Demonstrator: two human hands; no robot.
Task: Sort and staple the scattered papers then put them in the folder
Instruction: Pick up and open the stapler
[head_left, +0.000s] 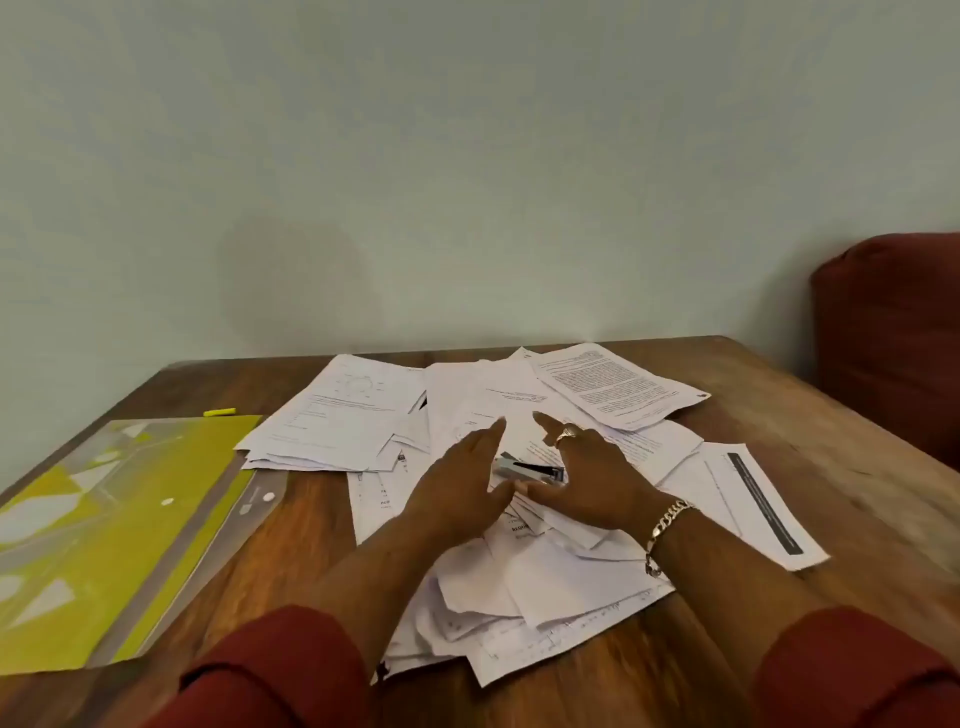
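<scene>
Several white printed papers (363, 421) lie scattered in an overlapping heap across the middle of the wooden table (291, 540). On the heap sits a small grey and black stapler (530, 470). My left hand (462, 483) and my right hand (587, 483) hover over the heap with straight fingers, one on each side of the stapler. Neither hand holds anything. A yellow-green folder (119, 525) with a clear snap flap lies flat at the left of the table.
A small yellow object (219, 412) lies behind the folder near the wall. The pale wall borders the table's far edge. A dark red cushioned seat (893, 338) stands at the right. Bare wood shows at the front and right of the table.
</scene>
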